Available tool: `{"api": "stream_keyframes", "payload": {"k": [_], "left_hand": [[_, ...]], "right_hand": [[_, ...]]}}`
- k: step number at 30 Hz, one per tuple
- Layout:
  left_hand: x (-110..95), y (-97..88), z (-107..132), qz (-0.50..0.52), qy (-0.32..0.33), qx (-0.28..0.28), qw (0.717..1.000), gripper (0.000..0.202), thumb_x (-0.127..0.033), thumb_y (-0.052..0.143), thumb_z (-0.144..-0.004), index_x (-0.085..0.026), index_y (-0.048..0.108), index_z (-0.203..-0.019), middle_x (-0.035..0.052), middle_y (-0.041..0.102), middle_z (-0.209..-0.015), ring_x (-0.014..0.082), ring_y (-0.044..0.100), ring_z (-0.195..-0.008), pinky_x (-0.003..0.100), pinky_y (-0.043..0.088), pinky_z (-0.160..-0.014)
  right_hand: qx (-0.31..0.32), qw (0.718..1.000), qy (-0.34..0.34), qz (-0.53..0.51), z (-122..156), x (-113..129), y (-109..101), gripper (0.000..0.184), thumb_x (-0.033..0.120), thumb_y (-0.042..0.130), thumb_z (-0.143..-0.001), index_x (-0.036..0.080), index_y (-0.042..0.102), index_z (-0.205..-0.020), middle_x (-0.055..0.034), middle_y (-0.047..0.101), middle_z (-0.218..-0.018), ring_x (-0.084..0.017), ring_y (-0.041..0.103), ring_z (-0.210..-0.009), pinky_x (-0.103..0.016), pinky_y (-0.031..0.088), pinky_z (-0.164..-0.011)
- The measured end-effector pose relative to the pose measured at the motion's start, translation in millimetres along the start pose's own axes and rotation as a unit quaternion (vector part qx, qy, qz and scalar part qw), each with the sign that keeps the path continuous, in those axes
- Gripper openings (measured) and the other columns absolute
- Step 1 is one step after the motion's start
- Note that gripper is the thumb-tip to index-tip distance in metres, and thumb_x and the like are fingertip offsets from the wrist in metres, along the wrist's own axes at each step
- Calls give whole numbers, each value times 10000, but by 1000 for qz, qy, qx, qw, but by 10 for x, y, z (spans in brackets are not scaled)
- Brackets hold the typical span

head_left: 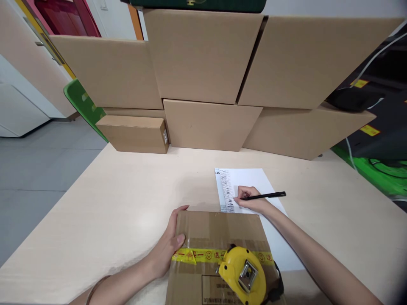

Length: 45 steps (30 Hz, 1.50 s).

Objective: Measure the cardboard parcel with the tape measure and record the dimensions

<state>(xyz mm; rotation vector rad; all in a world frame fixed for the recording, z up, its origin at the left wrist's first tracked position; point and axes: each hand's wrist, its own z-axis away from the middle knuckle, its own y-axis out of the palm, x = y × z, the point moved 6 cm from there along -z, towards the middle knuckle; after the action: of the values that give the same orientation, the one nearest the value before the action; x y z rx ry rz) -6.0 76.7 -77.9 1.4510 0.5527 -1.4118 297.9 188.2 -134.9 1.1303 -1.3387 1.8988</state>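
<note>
My right hand (251, 198) is closed around a black pen (270, 195), its tip end over a white sheet of paper (254, 180) with a column of dense dark marks along its left side. At the near edge of the table, my left hand (170, 245) grips the left side of a cardboard box (222, 231), thumb on top and fingers along the far left corner. Yellow printed tape (203, 255) runs across that box. On its top rests a yellow tape measure (243, 275) with a black strap. The box covers part of the paper's near left portion.
Large cardboard boxes (210, 125) are stacked along the table's back edge. A smaller flat box (136, 133) stands at the back left. A green chair back (84, 106) shows beyond the left edge. Dark equipment and cables (365, 131) are at the right.
</note>
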Motion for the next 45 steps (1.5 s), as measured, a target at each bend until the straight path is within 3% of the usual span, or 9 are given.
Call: {"api": "stream_keyframes", "payload": {"k": [14,21,26,30,33,35,37,41,45], "left_hand": [[6,-6,-6,-7,4,6,1000,712,-617,558,-923,-300,270,-1491,143,449,-1472,396,485,-1319,536,383,-1093],[-3,-3,-11,-15,19,13,1000,714,-615,555,-926,-290,272,-1495,138,460,-1471,391,488,-1322,540,360,-1122],[0,-33,-11,-39,39,5,998,714,-583,524,-959,-334,210,-1551,113,410,-1521,366,429,-1380,533,304,-1169],[-117,-90,9,-152,122,-24,981,612,-519,507,-992,-427,258,-1543,61,334,-1560,337,274,-1468,540,232,-1205],[-223,-60,14,-216,154,2,964,400,-485,464,-1017,-401,521,-1404,46,326,-1557,340,230,-1487,545,206,-1219],[-264,-41,7,-222,148,21,964,342,-482,461,-1019,-383,612,-1310,43,334,-1546,343,241,-1483,553,214,-1217],[-277,-36,1,-218,134,27,966,329,-484,480,-1012,-377,634,-1282,40,333,-1555,342,216,-1498,557,197,-1225],[-250,-22,6,-165,122,33,978,497,-571,291,-1036,-334,626,-1316,39,285,-1613,347,200,-1512,563,206,-1226],[-225,-28,11,-118,120,24,985,679,-624,116,-1024,-304,644,-1306,32,294,-1628,345,234,-1507,559,162,-1245]], "right_hand": [[-19,997,27,64,-11,116,-55,293,422,650,-945,158,610,-826,37,593,-724,-96,541,-577,-242,468,-551],[-37,965,148,215,231,329,-313,506,591,472,-918,234,440,-561,8,492,-484,-161,470,-464,-299,323,-509],[-68,912,212,345,355,535,-423,490,559,474,-921,224,525,-567,-98,626,-593,-289,622,-633,-367,382,-594],[-128,898,191,375,668,971,-463,516,581,330,-993,198,637,-833,-137,719,-870,-321,675,-812,-424,456,-699],[-156,931,29,329,1062,1451,-283,529,557,270,-1030,226,678,-1099,-103,721,-1049,-262,686,-884,-401,515,-740],[-135,932,-96,323,1322,1703,-41,506,584,417,-988,227,641,-1267,-110,720,-1118,-279,684,-976,-417,553,-779],[-115,922,-149,340,1506,1799,197,553,581,601,-900,220,614,-1318,-123,709,-1193,-316,664,-1075,-464,567,-851],[-72,950,-117,281,1623,1714,488,468,455,735,-830,252,615,-1234,-116,671,-1297,-323,638,-1177,-501,554,-963],[-49,988,-50,139,1554,1709,526,461,406,698,-881,240,525,-1274,-100,719,-1138,-255,727,-965,-375,623,-784]]}}
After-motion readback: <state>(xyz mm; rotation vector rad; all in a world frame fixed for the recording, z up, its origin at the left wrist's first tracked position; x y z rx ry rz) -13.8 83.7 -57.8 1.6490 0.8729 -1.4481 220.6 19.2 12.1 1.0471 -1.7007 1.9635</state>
